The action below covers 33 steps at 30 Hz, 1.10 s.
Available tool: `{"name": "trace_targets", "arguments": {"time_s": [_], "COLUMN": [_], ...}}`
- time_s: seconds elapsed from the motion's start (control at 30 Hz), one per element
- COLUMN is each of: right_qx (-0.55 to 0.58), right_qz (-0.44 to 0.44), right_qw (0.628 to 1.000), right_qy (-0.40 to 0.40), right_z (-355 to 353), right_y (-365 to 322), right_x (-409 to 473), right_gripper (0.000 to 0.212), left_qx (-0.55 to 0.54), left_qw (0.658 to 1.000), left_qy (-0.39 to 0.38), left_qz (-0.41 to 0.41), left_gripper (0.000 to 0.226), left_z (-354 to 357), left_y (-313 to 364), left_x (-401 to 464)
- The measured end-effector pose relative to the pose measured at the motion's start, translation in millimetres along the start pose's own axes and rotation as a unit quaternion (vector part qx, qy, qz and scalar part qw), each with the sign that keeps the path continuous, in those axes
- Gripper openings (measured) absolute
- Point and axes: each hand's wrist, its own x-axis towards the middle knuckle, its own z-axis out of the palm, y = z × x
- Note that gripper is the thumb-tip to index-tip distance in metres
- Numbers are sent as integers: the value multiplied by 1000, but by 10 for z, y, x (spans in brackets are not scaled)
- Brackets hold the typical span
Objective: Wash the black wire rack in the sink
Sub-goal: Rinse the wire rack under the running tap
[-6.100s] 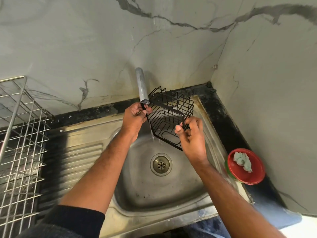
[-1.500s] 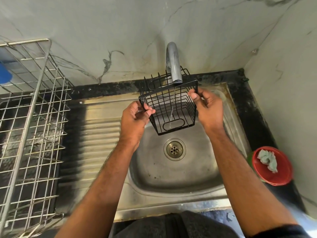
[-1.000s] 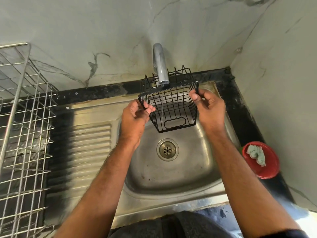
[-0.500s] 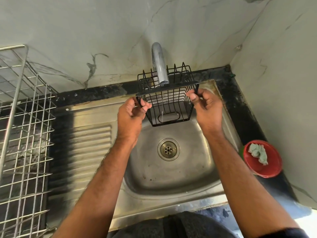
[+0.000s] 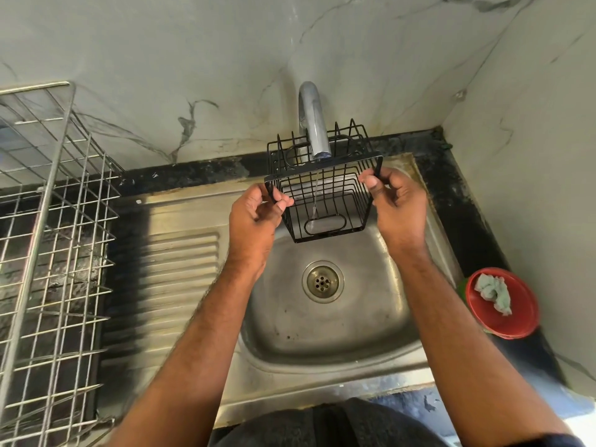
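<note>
1. The black wire rack (image 5: pixel 324 193) hangs in the air over the sink (image 5: pixel 325 321) basin, open side up, directly beneath the tap (image 5: pixel 312 124). A thin stream of water runs down through its middle towards the drain (image 5: pixel 322 281).
2. The left hand (image 5: pixel 254 217) has its fingers (image 5: pixel 282 204) pinched on the near left corner of the top rim; the right hand (image 5: pixel 395 204) pinches the near right corner the same way. Both are closed on the wire, not loose.
3. It looks light: two fingertip grips carry it without strain. The frame seems stiff, holding its square shape.
4. Wet, coated wire is likely slippery, and the thin rods give little to press on. The thicker rim band looks the safest place to hold, at opposite corners as now, so it cannot swing.
5. Off to the right on the surface, a red bowl (image 5: pixel 503 321) holds a crumpled cloth (image 5: pixel 495 293); a steel drying rack (image 5: pixel 48 246) stands at left.
</note>
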Motion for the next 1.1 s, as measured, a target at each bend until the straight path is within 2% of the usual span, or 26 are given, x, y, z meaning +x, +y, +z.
{"name": "trace_targets", "arguments": {"time_s": [0.6, 0.9, 1.1], "right_qx": [0, 5, 1], "right_qz": [2, 16, 47], "right_qw": [1000, 1000, 998], "right_qy": [8, -18, -47], "right_z": [-141, 52, 190], "right_y": [57, 62, 22], "right_x": [-6, -33, -62], "right_gripper": [25, 21, 17], "left_qx": [7, 16, 32], "left_qw": [1000, 1000, 999], "left_qy": [-7, 22, 43], "left_qz": [-11, -1, 5], "left_gripper": [23, 23, 14], "left_z": [124, -66, -193], "left_y": [-16, -10, 14], "left_x": [-13, -57, -186]}}
